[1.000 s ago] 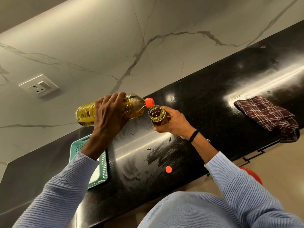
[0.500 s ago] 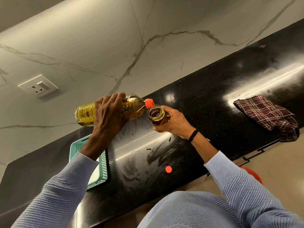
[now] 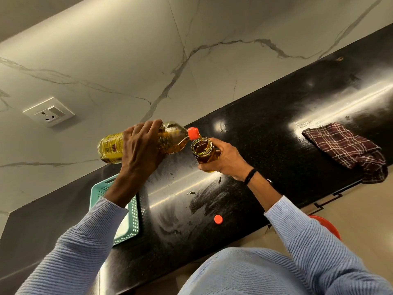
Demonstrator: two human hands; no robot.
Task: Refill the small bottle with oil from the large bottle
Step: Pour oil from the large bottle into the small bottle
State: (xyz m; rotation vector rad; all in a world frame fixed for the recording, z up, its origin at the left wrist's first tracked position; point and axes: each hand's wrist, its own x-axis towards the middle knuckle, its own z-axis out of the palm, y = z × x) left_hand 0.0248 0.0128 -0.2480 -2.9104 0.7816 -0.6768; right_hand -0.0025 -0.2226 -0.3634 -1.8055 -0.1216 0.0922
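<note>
My left hand [image 3: 141,145] grips the large oil bottle [image 3: 172,138] round its middle and holds it tipped on its side above the black counter [image 3: 276,128]. Its orange spout [image 3: 193,133] points right, over the mouth of the small bottle [image 3: 203,149]. A thin stream of amber oil runs from the spout into that open mouth. My right hand [image 3: 226,159] holds the small bottle from the right, just above the counter; it looks well filled with oil. A small orange cap [image 3: 218,219] lies loose on the counter near the front edge.
A teal perforated basket [image 3: 134,211] sits on the counter at the left, partly behind my left forearm. A dark red checked cloth [image 3: 348,150] lies at the right. Oily smears mark the counter's middle. A wall socket [image 3: 49,112] is on the marble backsplash.
The large bottle has tipped slightly further and oil now streams visibly into the small bottle. Both hands stay almost where they were.
</note>
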